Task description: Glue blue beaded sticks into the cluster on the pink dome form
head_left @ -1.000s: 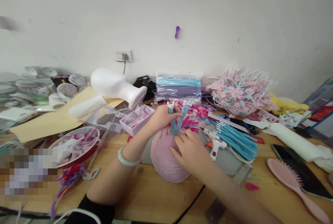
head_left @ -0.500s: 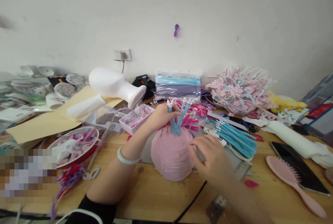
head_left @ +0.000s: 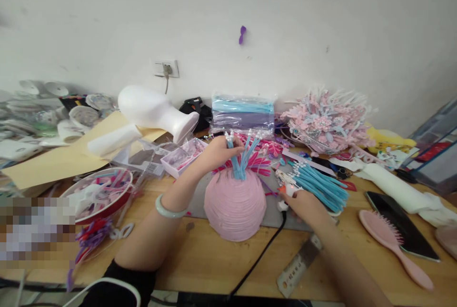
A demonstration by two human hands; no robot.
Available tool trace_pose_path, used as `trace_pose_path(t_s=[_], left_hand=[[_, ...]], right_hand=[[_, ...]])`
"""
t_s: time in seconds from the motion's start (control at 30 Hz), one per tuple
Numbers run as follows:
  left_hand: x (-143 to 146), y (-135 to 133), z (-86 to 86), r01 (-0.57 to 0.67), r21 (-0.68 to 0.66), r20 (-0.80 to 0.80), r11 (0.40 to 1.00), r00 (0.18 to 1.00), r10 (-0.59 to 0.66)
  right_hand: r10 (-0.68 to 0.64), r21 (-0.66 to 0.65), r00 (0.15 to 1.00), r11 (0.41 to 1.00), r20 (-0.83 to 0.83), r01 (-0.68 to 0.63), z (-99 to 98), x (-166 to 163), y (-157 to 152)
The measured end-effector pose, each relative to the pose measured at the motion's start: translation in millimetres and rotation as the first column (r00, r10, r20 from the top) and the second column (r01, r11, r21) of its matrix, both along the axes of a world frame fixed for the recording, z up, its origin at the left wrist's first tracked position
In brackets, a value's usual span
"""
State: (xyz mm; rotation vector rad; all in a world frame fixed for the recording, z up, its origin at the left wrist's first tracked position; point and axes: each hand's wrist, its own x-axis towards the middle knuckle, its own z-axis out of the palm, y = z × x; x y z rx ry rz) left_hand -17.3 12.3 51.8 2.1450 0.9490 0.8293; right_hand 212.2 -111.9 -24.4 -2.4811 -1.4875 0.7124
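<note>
Currently: left hand (head_left: pixel 217 152) pinches a bunch of blue stems (head_left: pixel 240 160) between thumb and fingers, holding them upright on the crown of the pink dome (head_left: pixel 234 204). The stems' pearl tips fan out above the hand. A pale bracelet (head_left: pixel 170 208) is on that wrist.

Dome sits on a grey mat (head_left: pixel 272 216), mid-table (head_left: pixel 200 264).

Right hand (head_left: pixel 303 202) is just right of the dome, low on the mat, with fingers curled shut round the handle of the glue gun (head_left: pixel 286 182). The gun's front end sticks out on the far-left side of the hand, near the stems but not touching. Its black cord (head_left: pixel 257 259) runs near-left to the table edge.

Around it:
- spare bundle (head_left: pixel 323 187) of the same blue stems lies just right of the gun
- ruler (head_left: pixel 298 265) is near-right of the dome, beside the right forearm
- pink brush (head_left: pixel 387 242) is further right
- foam head (head_left: pixel 153 109) lies on its side, far-left
- pile of pink flowers (head_left: pixel 326 119) is far-right, by the wall
</note>
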Motion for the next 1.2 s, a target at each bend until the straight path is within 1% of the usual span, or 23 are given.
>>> trace_pose_path(t_s=[0.07, 0.17, 0.23, 0.27, 0.3, 0.33, 0.37, 0.4, 0.43, 0.47, 0.5, 0.53, 0.6, 0.67, 0.7, 0.77, 0.8, 0.93, 1.1, 1.13, 1.2], left_hand=[[0, 1, -0.8, -0.006, -0.017, 0.023, 1.000, 1.000, 0.006], [0, 3, -2.4, -0.011, -0.032, 0.066, 0.999, 0.998, 0.013], [0, 4, -3.0, -0.005, -0.033, 0.082, 0.999, 0.997, 0.007], [0, 4, -3.1, 0.003, -0.035, 0.085, 0.999, 0.996, 0.000], [1, 4, -3.0, 0.011, -0.037, 0.085, 0.999, 0.996, -0.008], [1, 3, -2.8, 0.017, -0.041, 0.082, 0.999, 0.997, -0.013], [1, 3, -2.6, 0.021, -0.045, 0.073, 0.999, 0.997, -0.018], [1, 2, -2.3, 0.021, -0.046, 0.062, 0.999, 0.998, -0.018], [1, 1, -2.0, 0.018, -0.043, 0.050, 0.999, 0.999, -0.015], [1, 1, -1.7, 0.013, -0.037, 0.039, 0.999, 0.999, -0.011], [0, 0, -1.3, 0.004, -0.029, 0.032, 1.000, 0.999, -0.003], [0, 0, -0.9, -0.007, -0.022, 0.029, 1.000, 1.000, 0.007], [-1, -1, -0.1, -0.013, -0.014, 0.035, 1.000, 0.999, 0.014], [-1, -1, 0.7, 0.002, -0.019, 0.046, 1.000, 0.999, -0.001], [-1, 0, 1.0, 0.011, -0.022, 0.050, 1.000, 0.999, -0.010], [-1, 0, 1.3, 0.005, -0.025, 0.048, 1.000, 0.999, -0.004], [-1, 1, 1.3, -0.011, -0.024, 0.043, 1.000, 0.999, 0.012], [-2, 1, 1.0, -0.065, 0.014, 0.030, 0.998, 0.997, 0.064], [-1, -2, 0.4, -0.140, 0.098, 0.056, 0.985, 0.989, 0.135], [-1, -3, 0.0, -0.150, 0.100, 0.071, 0.984, 0.987, 0.143], [-1, -3, -1.1, -0.158, 0.090, 0.103, 0.983, 0.984, 0.148]], right_hand=[[-0.020, 0.006, 0.997, 1.000, -0.069, 0.020, -5.0, -1, 4], [-0.050, 0.049, 0.992, 0.997, -0.118, 0.056, -15.0, 3, 2], [-0.089, 0.146, 0.976, 0.982, -0.201, 0.119, -20.7, 4, -3], [-0.108, 0.214, 0.950, 0.961, -0.293, 0.175, -22.5, 3, -6], [-0.116, 0.274, 0.900, 0.929, -0.419, 0.247, -23.1, 1, -9], [-0.099, 0.317, 0.820, 0.891, -0.563, 0.326, -22.6, -3, -13], [-0.059, 0.331, 0.708, 0.855, -0.703, 0.400, -21.1, -7, -17], [-0.008, 0.318, 0.583, 0.832, -0.813, 0.455, -18.8, -12, -21], [0.042, 0.294, 0.464, 0.823, -0.885, 0.487, -16.2, -17, -24], [0.080, 0.269, 0.368, 0.825, -0.926, 0.497, -13.7, -22, -28], [0.109, 0.248, 0.293, 0.832, -0.950, 0.496, -11.7, -26, -31], [0.135, 0.238, 0.235, 0.837, -0.963, 0.492, -10.3, -29, -33], [0.189, 0.238, 0.149, 0.838, -0.971, 0.491, -10.0, -33, -38], [0.251, 0.261, 0.088, 0.831, -0.964, 0.491, -11.8, -35, -41], [0.270, 0.270, 0.071, 0.833, -0.960, 0.483, -13.0, -34, -42], [0.286, 0.290, 0.078, 0.845, -0.955, 0.448, -15.2, -33, -44], [0.288, 0.305, 0.106, 0.849, -0.952, 0.431, -16.1, -33, -44], [0.303, 0.410, 0.318, 0.838, -0.898, 0.361, -18.5, -33, -44], [0.269, 0.501, 0.599, 0.825, -0.754, 0.260, -13.4, -38, -42], [0.255, 0.508, 0.642, 0.826, -0.723, 0.243, -10.9, -40, -42], [0.220, 0.497, 0.697, 0.839, -0.683, 0.222, -5.8, -44, -41]])
